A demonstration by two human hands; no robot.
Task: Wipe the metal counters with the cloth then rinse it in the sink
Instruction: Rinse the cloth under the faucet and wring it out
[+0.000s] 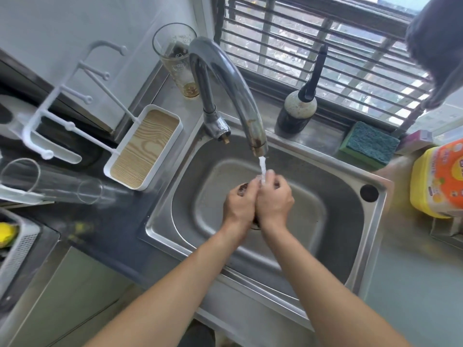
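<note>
At frame centre, the left hand [240,206] and right hand [274,202] press together under the tap [226,78] stream, over the sink [345,196] basin. Whether either grip clasps the cloth I cannot tell. Basin walls stand clear around them; a sponge [369,144] sits upper right.

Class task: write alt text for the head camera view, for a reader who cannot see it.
Two hands, left and right, press together under water running from a curved tap into a steel sink; no cloth is clearly visible between them. A sponge and dark bottle sit on the window ledge behind, a glass beside the tap.
</note>
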